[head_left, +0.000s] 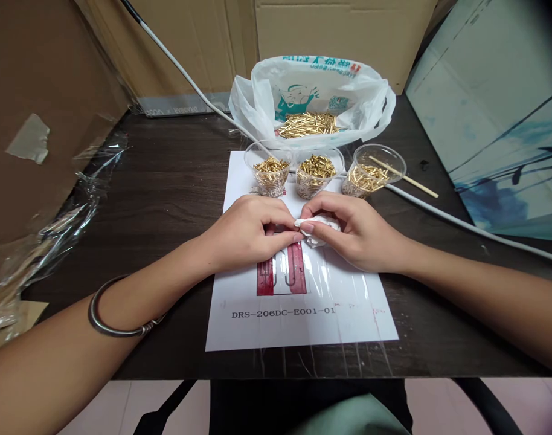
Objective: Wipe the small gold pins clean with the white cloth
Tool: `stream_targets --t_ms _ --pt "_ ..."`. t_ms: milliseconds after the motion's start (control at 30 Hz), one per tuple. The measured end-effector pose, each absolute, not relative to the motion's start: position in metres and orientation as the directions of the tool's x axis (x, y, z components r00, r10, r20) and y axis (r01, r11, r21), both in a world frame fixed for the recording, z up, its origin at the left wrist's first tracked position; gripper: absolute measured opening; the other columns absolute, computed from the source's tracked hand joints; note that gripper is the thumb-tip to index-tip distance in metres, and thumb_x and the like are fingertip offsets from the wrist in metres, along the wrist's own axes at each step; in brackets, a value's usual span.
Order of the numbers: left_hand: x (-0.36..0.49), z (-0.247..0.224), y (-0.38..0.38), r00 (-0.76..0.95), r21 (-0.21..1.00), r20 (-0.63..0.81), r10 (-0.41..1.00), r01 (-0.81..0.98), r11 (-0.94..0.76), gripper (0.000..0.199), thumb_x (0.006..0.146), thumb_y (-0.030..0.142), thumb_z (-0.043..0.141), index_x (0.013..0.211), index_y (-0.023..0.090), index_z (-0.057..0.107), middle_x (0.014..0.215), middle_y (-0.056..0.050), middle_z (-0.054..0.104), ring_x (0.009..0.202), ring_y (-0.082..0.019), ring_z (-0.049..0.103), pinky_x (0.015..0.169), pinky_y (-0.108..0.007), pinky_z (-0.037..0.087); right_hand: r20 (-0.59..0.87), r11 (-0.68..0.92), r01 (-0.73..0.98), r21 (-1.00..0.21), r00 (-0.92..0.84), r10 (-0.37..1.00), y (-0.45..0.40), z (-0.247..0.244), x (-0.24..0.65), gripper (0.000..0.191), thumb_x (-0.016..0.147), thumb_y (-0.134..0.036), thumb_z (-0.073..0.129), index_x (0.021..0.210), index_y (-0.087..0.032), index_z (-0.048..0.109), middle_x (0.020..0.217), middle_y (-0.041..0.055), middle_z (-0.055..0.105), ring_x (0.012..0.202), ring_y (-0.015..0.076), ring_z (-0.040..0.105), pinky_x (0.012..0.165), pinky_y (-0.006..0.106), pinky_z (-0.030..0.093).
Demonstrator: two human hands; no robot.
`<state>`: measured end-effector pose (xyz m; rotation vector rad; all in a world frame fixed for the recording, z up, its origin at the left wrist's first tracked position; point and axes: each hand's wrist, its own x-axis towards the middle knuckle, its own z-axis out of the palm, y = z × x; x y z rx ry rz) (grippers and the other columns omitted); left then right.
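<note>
A crumpled white tissue (320, 232) is bunched in my right hand (360, 232), between the thumb and curled fingers. My left hand (246, 234) meets it from the left, thumb and fingertips pinched together at the tissue's edge. What the left fingertips grip is too small or hidden to make out. Both hands are over a white printed sheet (276, 331) with a red-and-white picture (281, 272) under clear film. Just beyond the fingers stand three clear plastic cups of small brass-coloured pins: a left cup (272, 188), a middle cup (310, 188) and a tilted right cup (355, 186).
Behind the cups, a white plastic bag (253, 115) lies open with longer brass-coloured pins (308, 124) inside. A wooden stick (416, 184) leans out of the right cup. A white cable (475, 227) crosses the dark table (167, 175). Cardboard (203, 48) walls the back.
</note>
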<state>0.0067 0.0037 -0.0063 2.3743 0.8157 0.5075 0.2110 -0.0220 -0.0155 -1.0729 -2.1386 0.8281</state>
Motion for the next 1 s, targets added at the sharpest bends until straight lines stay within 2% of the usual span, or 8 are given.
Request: stream_targets --t_ms 133,333,1000 --pt "0.0055 -0.0055 0.0032 0.727 0.634 0.166 0.666 0.439 -0.637 0.011 0.080 0.024 0.064 0.081 0.019 0.074 0.080 -0.002 0.063 0.072 -0.011 0.055 0.065 -0.023 0.041 0.236 0.480 0.454 -0.751 -0.494 0.837 -0.0210 -0.0158 0.2125 0.016 0.086 -0.030 0.058 0.089 -0.015 0.063 0.087 0.0029 0.062 0.076 0.0126 0.053 0.070 0.026 0.039" --pt "0.0069 -0.0062 0.0041 0.720 0.630 0.152 0.678 0.458 -0.627 0.010 0.078 0.023 0.066 0.080 0.017 0.074 0.075 -0.001 0.058 0.071 -0.011 0.052 0.063 -0.023 0.038 0.247 0.493 0.448 -0.746 -0.500 0.830 -0.0208 -0.0169 0.2122 0.015 0.086 -0.028 0.058 0.090 -0.015 0.063 0.087 0.0034 0.062 0.078 0.0130 0.054 0.071 0.026 0.040" --pt "0.0067 -0.0102 0.0048 0.726 0.646 0.137 0.674 0.450 -0.617 0.013 0.081 0.024 0.063 0.077 0.016 0.073 0.075 0.000 0.060 0.069 -0.010 0.053 0.065 -0.024 0.039 0.320 0.594 0.545 -0.591 -0.518 0.793 -0.0228 -0.0095 0.2108 0.009 0.083 -0.019 0.060 0.087 -0.012 0.064 0.081 0.0038 0.061 0.072 0.0112 0.052 0.065 0.024 0.039"
